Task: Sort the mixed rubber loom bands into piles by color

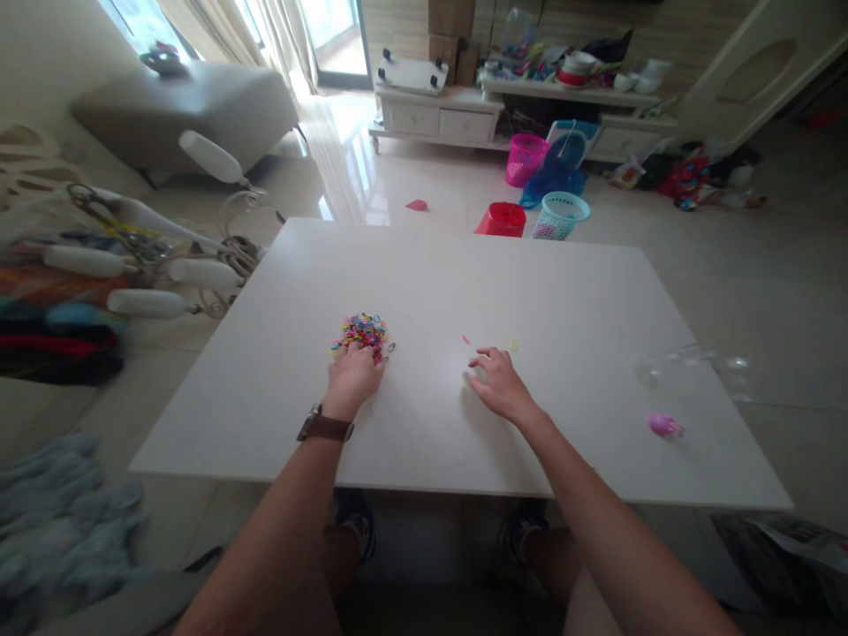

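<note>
On the white table (424, 283) lies a heap of tiny multicoloured pieces (364, 329), looped like small clips or bands; their exact kind is too small to tell. My left hand (353, 375), with a brown-strapped watch (326, 424) at its wrist, touches the heap's near edge. Its fingers are apart, the tips partly lost among the pieces. To the right, my right hand (500, 384) hovers open over the table with its fingers spread and nothing in them. Just beyond it lie a small pink piece (465, 339) and a small yellow looped piece (514, 345).
A pink-purple object (664, 426) and a clear object (653, 367) lie at the table's right side. Past the far edge stand a red bin (502, 218) and a light-blue basket (562, 210). White lamp arms (208, 272) border the left edge.
</note>
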### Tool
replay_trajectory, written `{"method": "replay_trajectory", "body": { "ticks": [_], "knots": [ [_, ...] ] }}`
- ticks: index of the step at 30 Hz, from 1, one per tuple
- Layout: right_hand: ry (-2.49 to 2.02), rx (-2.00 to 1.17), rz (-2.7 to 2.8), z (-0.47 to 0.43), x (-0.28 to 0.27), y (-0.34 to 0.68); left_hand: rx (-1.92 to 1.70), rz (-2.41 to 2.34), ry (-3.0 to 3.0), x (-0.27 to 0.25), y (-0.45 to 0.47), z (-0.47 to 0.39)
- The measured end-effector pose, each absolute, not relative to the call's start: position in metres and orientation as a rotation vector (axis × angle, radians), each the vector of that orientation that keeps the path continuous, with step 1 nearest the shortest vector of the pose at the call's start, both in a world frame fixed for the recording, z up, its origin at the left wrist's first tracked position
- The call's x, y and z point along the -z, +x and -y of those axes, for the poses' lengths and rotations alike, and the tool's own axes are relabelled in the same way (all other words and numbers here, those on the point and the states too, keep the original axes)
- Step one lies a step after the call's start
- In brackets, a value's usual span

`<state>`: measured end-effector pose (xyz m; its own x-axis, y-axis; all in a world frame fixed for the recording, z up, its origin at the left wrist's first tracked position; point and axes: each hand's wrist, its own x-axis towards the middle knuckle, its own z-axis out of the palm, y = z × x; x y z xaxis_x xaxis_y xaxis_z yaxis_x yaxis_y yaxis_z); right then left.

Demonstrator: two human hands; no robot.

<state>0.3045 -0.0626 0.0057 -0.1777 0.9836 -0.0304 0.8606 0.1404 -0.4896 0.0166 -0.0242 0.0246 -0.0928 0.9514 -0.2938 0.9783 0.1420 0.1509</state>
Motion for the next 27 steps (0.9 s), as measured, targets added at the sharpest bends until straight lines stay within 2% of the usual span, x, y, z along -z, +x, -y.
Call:
{"method": "replay_trajectory", "body": {
  "ticks": [6,11,17,22,27],
  "knots": [
    [-1.774,-0.607,2.105,0.062,-0.007,0.302,-0.077,-2.218,1.895,-0.037,0.016,0.02],
    [-1.751,-0.612,2.112,0.065,-0.009,0.299,-0.47,-2.22,1.752,-0.045,0.007,0.014],
    [-1.684,-0.633,2.123,0.066,-0.011,0.294,-0.911,-1.925,1.506,-0.044,0.014,0.013],
    [-1.536,-0.645,2.101,0.066,-0.018,0.288,-0.955,-1.564,1.376,-0.039,0.031,0.012],
    [-1.351,-0.645,2.132,0.069,-0.026,0.278,-0.901,-1.412,1.441,-0.034,0.045,0.014]
  ]
}}
